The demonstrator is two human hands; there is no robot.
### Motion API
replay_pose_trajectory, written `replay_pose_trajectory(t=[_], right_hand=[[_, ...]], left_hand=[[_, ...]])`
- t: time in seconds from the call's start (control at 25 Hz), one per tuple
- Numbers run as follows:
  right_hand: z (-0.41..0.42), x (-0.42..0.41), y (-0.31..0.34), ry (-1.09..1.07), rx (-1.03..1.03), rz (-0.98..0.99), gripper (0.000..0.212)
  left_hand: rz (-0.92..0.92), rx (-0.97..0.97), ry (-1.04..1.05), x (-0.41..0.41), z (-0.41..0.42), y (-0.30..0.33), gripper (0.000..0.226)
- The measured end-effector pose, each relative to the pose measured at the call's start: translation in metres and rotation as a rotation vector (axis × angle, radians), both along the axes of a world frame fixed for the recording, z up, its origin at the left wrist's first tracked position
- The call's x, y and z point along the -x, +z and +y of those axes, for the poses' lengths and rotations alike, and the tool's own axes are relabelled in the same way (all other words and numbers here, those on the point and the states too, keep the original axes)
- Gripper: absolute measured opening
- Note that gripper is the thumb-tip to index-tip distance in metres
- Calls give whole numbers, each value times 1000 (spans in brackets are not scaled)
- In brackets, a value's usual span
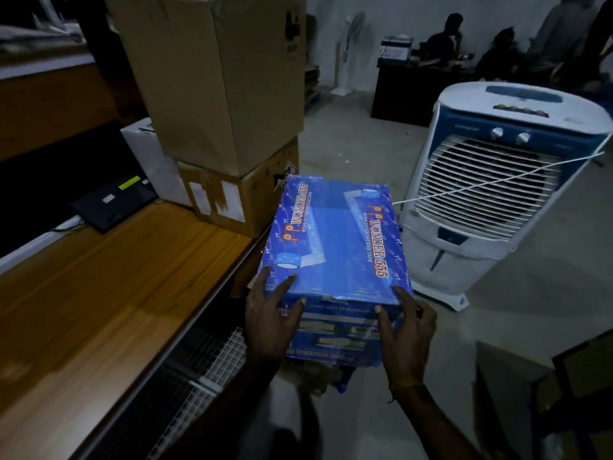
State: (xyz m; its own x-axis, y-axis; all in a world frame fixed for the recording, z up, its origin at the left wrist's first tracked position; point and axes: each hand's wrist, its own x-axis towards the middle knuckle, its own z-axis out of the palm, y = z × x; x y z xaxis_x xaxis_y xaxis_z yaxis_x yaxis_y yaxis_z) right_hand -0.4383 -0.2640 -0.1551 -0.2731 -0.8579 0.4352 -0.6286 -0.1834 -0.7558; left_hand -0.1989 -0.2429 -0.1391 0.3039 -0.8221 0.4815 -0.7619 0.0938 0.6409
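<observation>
My left hand (275,313) and right hand (406,330) each clamp a near corner of the blue tape carton (331,234), fingers hooked over its top edge and down the near face. I judge that a two-corner hold suits a load this wide. The carton lies roughly level just off the wooden counter (116,277) edge, its far end close to the lower cardboard box (232,200). Support underneath is hidden. The air cooler (497,180) stands apart, to the right.
</observation>
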Motion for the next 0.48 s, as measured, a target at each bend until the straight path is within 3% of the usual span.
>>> replay_pose_trajectory(t=[0.24,0.48], right_hand=[[4,1,-47,118,-44,78,86],[3,6,-119,191,-157,201,92]], left_hand=[[-31,135,-53,-2,10,-57,74],[-28,-11,-120,-18,12,-148,82]])
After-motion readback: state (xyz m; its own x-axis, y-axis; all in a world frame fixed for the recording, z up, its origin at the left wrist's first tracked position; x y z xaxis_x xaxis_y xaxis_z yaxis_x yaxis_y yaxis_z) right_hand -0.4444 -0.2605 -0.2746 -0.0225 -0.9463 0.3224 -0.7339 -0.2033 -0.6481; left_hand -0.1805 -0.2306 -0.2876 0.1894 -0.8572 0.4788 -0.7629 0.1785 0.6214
